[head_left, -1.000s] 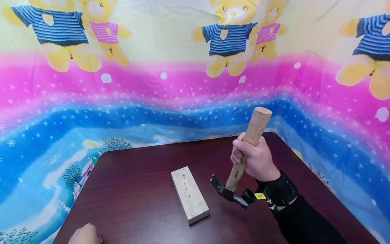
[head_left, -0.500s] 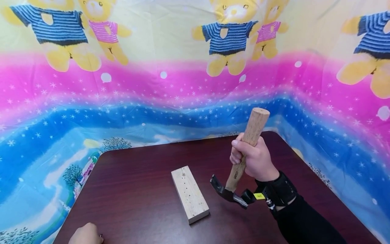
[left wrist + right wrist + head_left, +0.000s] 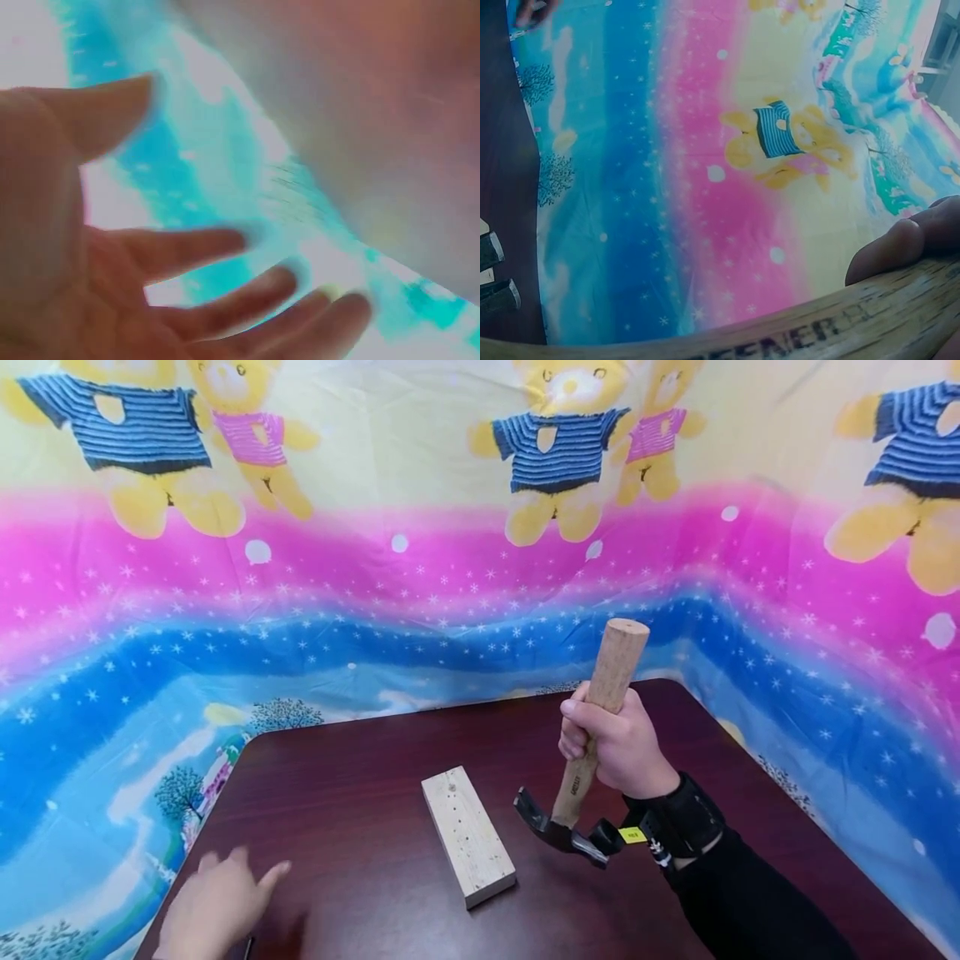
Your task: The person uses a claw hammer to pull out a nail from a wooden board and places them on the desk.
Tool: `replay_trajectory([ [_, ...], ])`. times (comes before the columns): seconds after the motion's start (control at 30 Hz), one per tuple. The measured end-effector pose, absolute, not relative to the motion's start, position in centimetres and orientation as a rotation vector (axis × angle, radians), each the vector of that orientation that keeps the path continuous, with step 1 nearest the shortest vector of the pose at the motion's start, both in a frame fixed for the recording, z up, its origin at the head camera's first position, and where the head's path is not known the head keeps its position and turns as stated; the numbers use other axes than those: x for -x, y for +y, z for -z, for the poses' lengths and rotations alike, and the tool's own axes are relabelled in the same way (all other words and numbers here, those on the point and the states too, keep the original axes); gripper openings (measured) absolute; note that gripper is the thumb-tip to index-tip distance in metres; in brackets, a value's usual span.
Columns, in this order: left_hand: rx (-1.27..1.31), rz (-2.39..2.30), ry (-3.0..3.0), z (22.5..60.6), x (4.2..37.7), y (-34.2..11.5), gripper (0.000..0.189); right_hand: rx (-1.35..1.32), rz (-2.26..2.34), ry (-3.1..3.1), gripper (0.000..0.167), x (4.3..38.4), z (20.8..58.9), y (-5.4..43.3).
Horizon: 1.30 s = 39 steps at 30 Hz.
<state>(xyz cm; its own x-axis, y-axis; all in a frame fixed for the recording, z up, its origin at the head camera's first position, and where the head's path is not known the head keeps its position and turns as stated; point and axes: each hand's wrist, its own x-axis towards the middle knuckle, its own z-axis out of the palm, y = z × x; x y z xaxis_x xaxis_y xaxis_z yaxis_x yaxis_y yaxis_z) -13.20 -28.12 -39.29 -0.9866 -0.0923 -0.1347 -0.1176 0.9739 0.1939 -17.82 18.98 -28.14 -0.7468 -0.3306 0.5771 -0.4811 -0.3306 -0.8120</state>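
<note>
My right hand grips the wooden handle of a claw hammer, whose black metal head points down, clear of the board. In the right wrist view, the lettered handle crosses the bottom, and the two claw tips show at the left. A pale wooden board with a row of small dark spots lies left of the hammer head. My left hand is at the lower left, blurred, its thumb held away from the other fingers. The left wrist view shows that hand spread, with nothing between the fingers.
The board lies on a dark red-brown table with rounded far corners. A thin dark object shows at the bottom edge below my left hand. A printed curtain with bears and snowflakes stands behind and along the sides.
My left hand has risen further into view and spread its fingers. The hammer and right hand have shifted slightly left and up. The board has stayed in place.
</note>
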Motion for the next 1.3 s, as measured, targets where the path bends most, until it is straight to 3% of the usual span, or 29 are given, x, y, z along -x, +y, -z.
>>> replay_trajectory([
  [0.1,-0.009,-0.477,3.242,37.5,14.2,-25.2,0.109,-1.059,-2.252,-1.767,0.020,17.9,28.1,18.7],
  [0.37,-0.759,-1.102,3.397,36.1,16.9,-15.4,0.122,-1.044,-2.265,-1.760,0.022,18.0,28.0,17.3],
  [0.47,-0.914,-1.274,3.223,35.6,16.9,-11.5,0.125,-1.059,-2.243,-1.771,0.021,17.9,27.8,16.7],
  [0.73,-0.935,-1.630,2.580,35.4,16.2,-5.1,0.120,-1.127,-2.230,-1.760,0.019,17.2,27.7,15.2],
  [0.9,-0.926,-1.703,2.288,35.7,16.2,-4.5,0.111,-1.174,-2.246,-1.742,0.017,17.4,27.8,14.2],
  [1.3,-0.977,-1.643,2.276,35.5,16.2,-4.1,0.106,-1.189,-2.271,-1.753,0.018,17.5,28.1,13.0],
])
